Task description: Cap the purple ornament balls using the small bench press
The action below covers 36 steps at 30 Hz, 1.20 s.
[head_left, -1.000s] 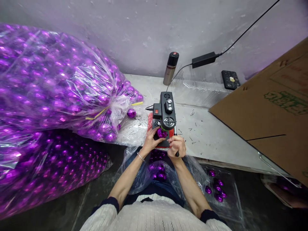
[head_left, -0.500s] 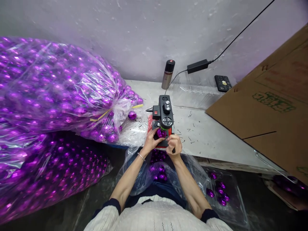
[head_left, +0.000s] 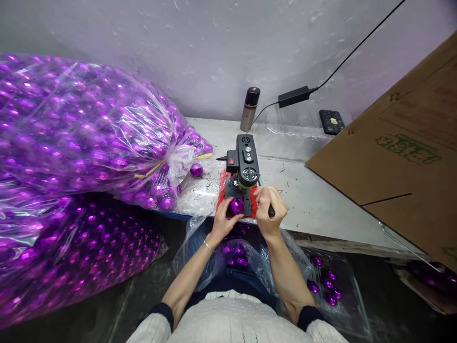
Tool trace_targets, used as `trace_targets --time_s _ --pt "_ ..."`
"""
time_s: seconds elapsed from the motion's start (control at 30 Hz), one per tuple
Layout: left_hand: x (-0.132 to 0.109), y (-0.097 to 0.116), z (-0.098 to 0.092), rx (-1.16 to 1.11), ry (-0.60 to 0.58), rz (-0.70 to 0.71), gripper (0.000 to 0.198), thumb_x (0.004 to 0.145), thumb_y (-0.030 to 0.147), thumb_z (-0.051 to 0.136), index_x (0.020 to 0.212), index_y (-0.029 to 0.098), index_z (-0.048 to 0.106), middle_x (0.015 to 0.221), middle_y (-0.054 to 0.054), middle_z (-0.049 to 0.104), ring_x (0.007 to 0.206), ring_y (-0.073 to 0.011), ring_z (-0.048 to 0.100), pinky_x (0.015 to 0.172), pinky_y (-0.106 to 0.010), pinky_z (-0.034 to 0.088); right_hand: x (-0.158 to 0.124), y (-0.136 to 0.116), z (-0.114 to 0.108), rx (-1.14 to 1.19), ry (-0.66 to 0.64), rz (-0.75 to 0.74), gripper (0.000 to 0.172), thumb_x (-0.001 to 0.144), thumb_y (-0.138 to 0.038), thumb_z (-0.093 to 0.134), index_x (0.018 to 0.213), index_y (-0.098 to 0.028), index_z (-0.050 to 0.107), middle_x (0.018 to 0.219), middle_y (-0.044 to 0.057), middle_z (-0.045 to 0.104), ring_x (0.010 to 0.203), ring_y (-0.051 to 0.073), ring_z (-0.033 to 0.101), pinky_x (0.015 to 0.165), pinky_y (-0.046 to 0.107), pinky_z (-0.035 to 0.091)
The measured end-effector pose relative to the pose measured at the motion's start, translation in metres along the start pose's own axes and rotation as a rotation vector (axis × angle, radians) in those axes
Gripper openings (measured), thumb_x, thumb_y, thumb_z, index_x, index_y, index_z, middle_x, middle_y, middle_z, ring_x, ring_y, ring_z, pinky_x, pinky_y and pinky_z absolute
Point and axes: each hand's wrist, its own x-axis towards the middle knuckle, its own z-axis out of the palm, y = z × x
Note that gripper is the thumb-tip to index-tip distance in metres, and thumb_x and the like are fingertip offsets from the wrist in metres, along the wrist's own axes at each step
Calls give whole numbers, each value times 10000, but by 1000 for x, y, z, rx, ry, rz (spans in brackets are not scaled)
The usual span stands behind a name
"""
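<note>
A shiny purple ball ornament is held between the thumb and fingers of my left hand, over the base plate of a small black press machine. The ball sits in front of the press head, apart from it. My right hand is wrapped round the press's lever handle, whose dark end pokes out of the fist. Red sheeting lies under the machine.
Big clear bags of purple balls fill the left side. A loose ball, a spray can, a power adapter and a phone lie beyond. A cardboard box stands right. Several balls sit in plastic on my lap.
The ball in my left hand has come out from under the press head, toward me. My right hand has swung the lever to the right, and the head has risen.
</note>
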Motion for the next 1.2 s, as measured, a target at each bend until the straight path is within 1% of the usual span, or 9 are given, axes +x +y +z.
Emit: trace_targets --time_s 0.13,0.23,0.33,0.43,0.53,0.67,0.87,1.0,1.2 --pt "-60 13 -6 178 -151 215 895 854 600 721 1573 218 348 1440 -190 601 1353 -328 584 1140 -559 465 -11 8 -1 4 -14 -60 290 972 -100 441 721 -222 519 689 -11 586 670 135 602 639 287 458" --pt "-62 16 -11 248 -242 278 1115 708 786 726 1564 167 373 1456 -236 575 1366 -377 556 1142 -578 441 -15 13 -1 1 -13 -77 276 961 -84 450 732 -222 516 697 -9 591 680 136 607 642 289 455" --pt "-11 7 -29 325 -67 128 747 909 633 622 1488 181 487 1422 -206 614 1352 -340 571 1130 -525 447 -17 16 -1 -3 -26 -85 266 952 -75 457 739 -222 517 707 -5 599 679 138 608 636 291 453" --pt "66 -11 -56 476 196 -216 449 1019 352 499 1403 128 560 1444 -237 585 1366 -349 552 1139 -532 416 -18 16 -1 -6 -29 -101 271 951 -73 456 731 -223 510 705 -3 593 679 141 609 625 292 454" --pt "131 -29 -80 545 171 -553 469 967 267 568 1395 76 543 1381 -275 618 1316 -387 588 1092 -518 449 -19 16 0 -7 -27 -117 277 948 -67 455 724 -223 503 699 -4 587 678 140 608 619 288 455" --pt "165 -38 -91 466 54 -635 428 946 341 630 1307 115 587 1228 -226 707 1214 -364 665 1028 -446 497 -19 18 -1 -9 -26 -127 275 945 -62 455 729 -223 507 695 -5 591 685 141 615 623 287 461" --pt "117 -25 -80 0 79 -615 668 769 407 838 1297 166 506 1186 -140 697 1056 -251 710 938 -376 545 -18 17 -2 -12 -40 -143 278 945 -79 453 720 -226 520 680 -2 603 668 150 624 599 298 455" --pt "70 -9 -55 -274 -109 -457 624 783 413 822 1284 199 519 1170 -99 706 1015 -213 718 934 -367 564 -15 14 -2 -13 -32 -119 268 946 -76 454 735 -224 528 687 -4 602 667 145 615 608 294 456" --pt "58 6 -21 -68 -182 -142 607 828 371 789 1358 213 538 1366 -138 642 1300 -303 611 1114 -490 490 -9 10 -5 -28 -60 -125 267 944 -71 450 737 -222 524 704 -3 605 667 138 608 612 287 457"
